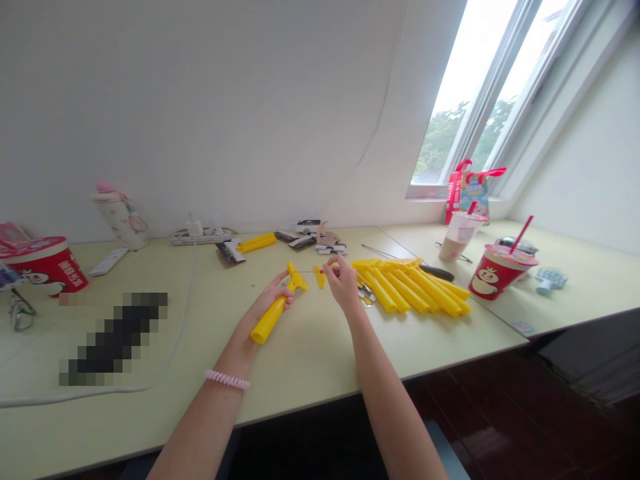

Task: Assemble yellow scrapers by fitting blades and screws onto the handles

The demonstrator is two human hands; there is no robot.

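My left hand [273, 299] is wrapped round a yellow plastic scraper handle [270, 321], its wide head pointing away from me and its round hollow end toward me. My right hand [343, 275] is closed in a pinch just right of that head; what its fingertips hold is too small to make out. Beside those fingertips is a small yellow piece [321, 279] with a red spot. Right of my right hand lies a row of several yellow scraper handles [415, 287], side by side. Small shiny metal blades [367, 295] lie at the row's left end, partly hidden by my hand.
A black-handled screwdriver [437, 271] lies behind the row. To the right stand a red cup [500, 273] with a straw and a clear drink cup [459, 237]. Black-and-white cards [303, 237] and a power strip [200, 236] lie along the wall. Another red cup [55, 267] is far left.
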